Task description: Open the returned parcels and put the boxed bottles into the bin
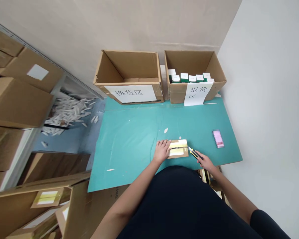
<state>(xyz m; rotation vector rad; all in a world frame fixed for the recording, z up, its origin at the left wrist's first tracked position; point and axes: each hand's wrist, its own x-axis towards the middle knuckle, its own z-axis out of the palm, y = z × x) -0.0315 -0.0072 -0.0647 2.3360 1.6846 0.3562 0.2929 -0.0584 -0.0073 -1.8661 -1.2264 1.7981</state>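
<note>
A small cardboard box (185, 153) lies on the green-covered table near its front edge. White labels and a strip of yellowish tape cover its top. My left hand (161, 151) holds the box at its left end, thumb over the top and fingers toward the far corner. A yellow-and-black utility knife (195, 154) is gripped in my right hand (204, 162). Its tip meets the right end of the box, by the taped seam. How deep the blade sits I cannot tell.
Two open cartons stand at the back: the left carton (131, 83) and the right carton (176, 94), which holds several white-and-green boxes (184, 78). A pink, pixelated item (218, 138) lies at right. Stacked cartons (17, 103) and an open carton of parcels (77, 205) are at left.
</note>
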